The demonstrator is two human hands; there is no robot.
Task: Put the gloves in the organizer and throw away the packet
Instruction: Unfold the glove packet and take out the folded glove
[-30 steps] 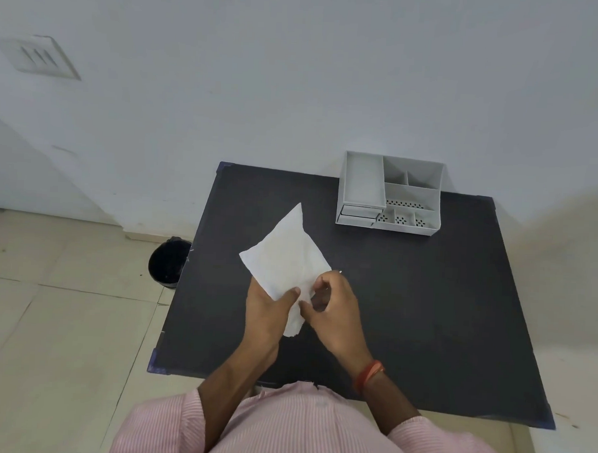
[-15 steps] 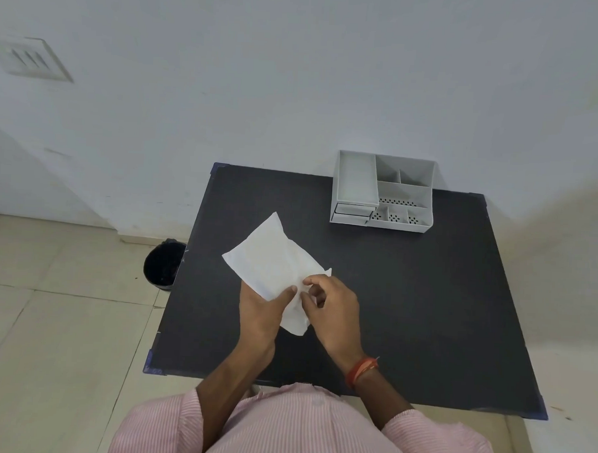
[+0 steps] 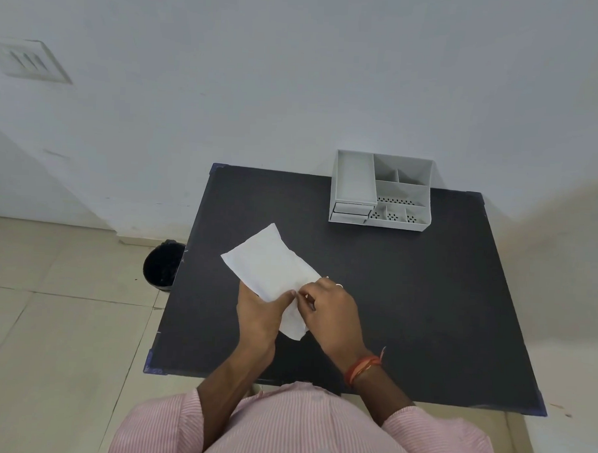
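While the left hand (image 3: 257,315) grips the white packet (image 3: 271,269) from below, the right hand (image 3: 331,311) pinches its near edge with closed fingers (image 3: 305,296), above the worktop (image 3: 407,299) centre; organizer (image 3: 381,192) at far edge.

The packet (image 3: 270,271) looked like white matt paper, lightly creased. The tabletop (image 3: 407,299) was black and matt. The organizer (image 3: 381,192) appeared smooth grey plastic. The floor (image 3: 46,335) was pale, slightly glossy tile.
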